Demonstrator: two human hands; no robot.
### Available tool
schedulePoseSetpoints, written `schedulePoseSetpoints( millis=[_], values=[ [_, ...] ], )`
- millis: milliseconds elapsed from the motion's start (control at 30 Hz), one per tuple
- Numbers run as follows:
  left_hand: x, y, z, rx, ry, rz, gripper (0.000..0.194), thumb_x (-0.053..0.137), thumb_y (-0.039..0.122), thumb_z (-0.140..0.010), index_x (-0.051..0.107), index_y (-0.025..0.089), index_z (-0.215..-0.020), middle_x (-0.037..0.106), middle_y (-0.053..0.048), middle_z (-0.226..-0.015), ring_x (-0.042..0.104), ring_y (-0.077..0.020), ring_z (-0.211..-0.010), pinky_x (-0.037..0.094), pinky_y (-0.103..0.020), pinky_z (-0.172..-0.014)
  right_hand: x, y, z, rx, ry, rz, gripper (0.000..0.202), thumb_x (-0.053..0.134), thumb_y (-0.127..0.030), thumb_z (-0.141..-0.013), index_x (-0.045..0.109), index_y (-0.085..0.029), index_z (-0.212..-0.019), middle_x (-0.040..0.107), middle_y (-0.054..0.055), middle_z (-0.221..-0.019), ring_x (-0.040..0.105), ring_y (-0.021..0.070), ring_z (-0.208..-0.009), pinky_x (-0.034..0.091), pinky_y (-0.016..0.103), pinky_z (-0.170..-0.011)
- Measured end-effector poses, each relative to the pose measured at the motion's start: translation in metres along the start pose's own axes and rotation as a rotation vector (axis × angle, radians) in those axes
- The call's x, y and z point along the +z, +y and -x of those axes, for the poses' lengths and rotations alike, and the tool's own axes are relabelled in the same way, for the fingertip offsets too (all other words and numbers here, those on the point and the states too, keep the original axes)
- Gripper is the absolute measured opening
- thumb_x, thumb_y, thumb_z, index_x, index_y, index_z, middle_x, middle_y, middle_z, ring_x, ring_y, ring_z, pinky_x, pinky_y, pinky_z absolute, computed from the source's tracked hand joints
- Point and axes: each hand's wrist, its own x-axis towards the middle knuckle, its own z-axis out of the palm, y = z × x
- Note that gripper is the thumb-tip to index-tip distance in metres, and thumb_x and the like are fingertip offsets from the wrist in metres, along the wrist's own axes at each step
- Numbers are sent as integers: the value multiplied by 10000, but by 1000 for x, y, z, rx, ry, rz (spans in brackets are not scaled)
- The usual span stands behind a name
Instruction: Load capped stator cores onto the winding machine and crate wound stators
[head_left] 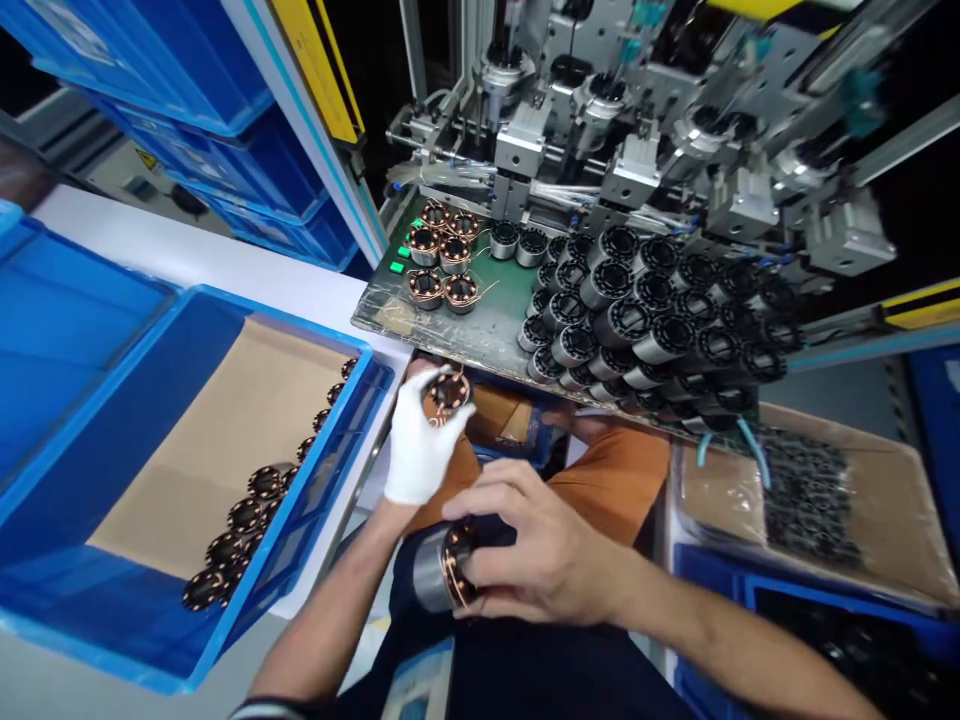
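My left hand (pixel 421 440), in a white glove, is closed around a copper-wound motor stator (pixel 450 392) just in front of the bench edge. Bare, my right hand (pixel 525 540) grips a second wound stator (pixel 439 570) close to my body, its metal side turned left and copper wires showing beside the fingers. On the green bench top (pixel 499 290), several wound stators (pixel 442 255) stand in a small group with loose wire ends. To their right rise stacked stators with black insulation (pixel 630 310), without visible copper.
Left of me is a blue bin (pixel 225 650) with cardboard and several wound stators (pixel 246 515) along its right side. Machine fixtures (pixel 630 170) line the back of the bench. At right stands a carton (pixel 885 500) of small dark parts. Blue crates (pixel 217 60) are stacked at upper left.
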Motion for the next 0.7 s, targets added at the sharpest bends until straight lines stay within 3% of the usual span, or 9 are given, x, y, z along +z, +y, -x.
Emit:
schedulePoseSetpoints(
  millis=[167, 267, 367, 467, 500, 567, 600, 667, 700],
  values=[
    [64, 14, -80, 138, 31, -236, 632, 1040, 345, -802, 743, 210, -1344, 709, -182, -1413, 549, -459, -1472, 330, -681, -1345, 25, -9, 73, 433, 62, -372, 400, 885, -593, -1022, 805, -203, -985, 686, 114, -1360, 698, 211, -1193, 595, 345, -1053],
    [87, 21, -107, 145, 4, -324, 619, 1015, 343, -843, 744, 222, -1387, 762, -178, -1350, 639, -474, -1373, 404, -691, -1281, 29, -16, 104, 614, 98, -438, 456, 904, -641, -985, 796, -203, -917, 689, 104, -1317, 701, 214, -1118, 599, 335, -986],
    [85, 31, -102, 171, 11, -377, 744, 964, 369, -902, 664, 191, -1559, 762, -193, -1361, 630, -473, -1405, 392, -706, -1290, 17, -21, 123, 718, 76, -394, 439, 887, -619, -1006, 783, -203, -911, 699, 91, -1311, 669, 171, -938, 560, 313, -835],
    [60, 39, -57, 250, -28, -340, 884, 938, 437, -916, 566, 200, -1682, 669, -217, -1546, 572, -454, -1518, 360, -689, -1354, -13, -20, 128, 735, -26, -301, 281, 852, -490, -1069, 790, -221, -1017, 698, 87, -1407, 687, 161, -942, 555, 313, -844],
    [49, 40, -37, 245, -121, -292, 949, 958, 483, -884, 543, 232, -1700, 681, -201, -1541, 659, -419, -1429, 461, -654, -1302, -26, -19, 126, 717, -73, -258, 223, 836, -447, -1086, 789, -230, -1061, 694, 86, -1449, 712, 179, -1016, 568, 322, -896],
    [30, 41, 3, 58, -724, 82, 1184, 943, 596, -894, 289, 311, -1838, 655, -218, -1600, 777, -372, -1274, 601, -629, -1173, -53, -14, 117, 638, -178, -167, 153, 791, -398, -1122, 780, -247, -1143, 689, 82, -1500, 731, 213, -1166, 581, 352, -1008],
    [24, 42, 21, -58, -950, 234, 1328, 965, 682, -837, 201, 331, -1865, 627, -239, -1636, 796, -393, -1260, 625, -654, -1142, -65, -11, 109, 574, -226, -126, 148, 764, -394, -1139, 776, -251, -1174, 692, 83, -1504, 730, 228, -1229, 583, 366, -1048],
    [19, 50, 48, -178, -1141, 378, 1555, 1061, 717, -685, 138, 349, -1881, 612, -250, -1655, 776, -454, -1338, 590, -723, -1201, -83, -5, 90, 413, -288, -59, 160, 712, -389, -1168, 771, -243, -1200, 706, 93, -1494, 735, 233, -1267, 594, 374, -1060],
    [19, 57, 56, -180, -1126, 383, 1621, 1115, 672, -616, 151, 358, -1881, 612, -238, -1658, 742, -481, -1406, 546, -743, -1258, -90, -1, 79, 333, -292, -31, 159, 693, -372, -1179, 769, -233, -1193, 712, 101, -1493, 740, 231, -1279, 602, 368, -1049]
  ],
)
